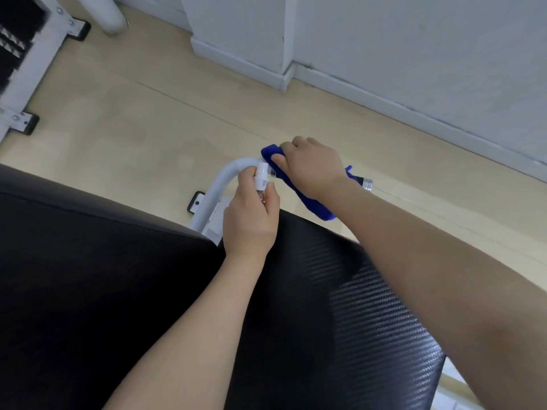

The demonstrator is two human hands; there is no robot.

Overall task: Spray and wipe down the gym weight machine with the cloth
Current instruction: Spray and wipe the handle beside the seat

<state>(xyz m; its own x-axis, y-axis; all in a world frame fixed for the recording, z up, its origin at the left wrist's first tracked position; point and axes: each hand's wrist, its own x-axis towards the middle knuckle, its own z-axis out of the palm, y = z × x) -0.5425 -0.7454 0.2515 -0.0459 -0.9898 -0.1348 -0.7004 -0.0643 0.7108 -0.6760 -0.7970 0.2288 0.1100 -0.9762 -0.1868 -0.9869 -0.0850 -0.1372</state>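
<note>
We saw the right hand closed over a blue cloth, pressing it around the handle of the weight machine, whose chrome end cap poked out past the wrist. The cloth wrapped the grip and hung down below it toward the black seat pad. The left hand was curled around a small spray bottle (clear body, white top), held upright just beside the white curved tube that leads to the handle. The bottle's top sat close to the cloth. Beyond lay a pale wooden floor and a white wall.
</note>
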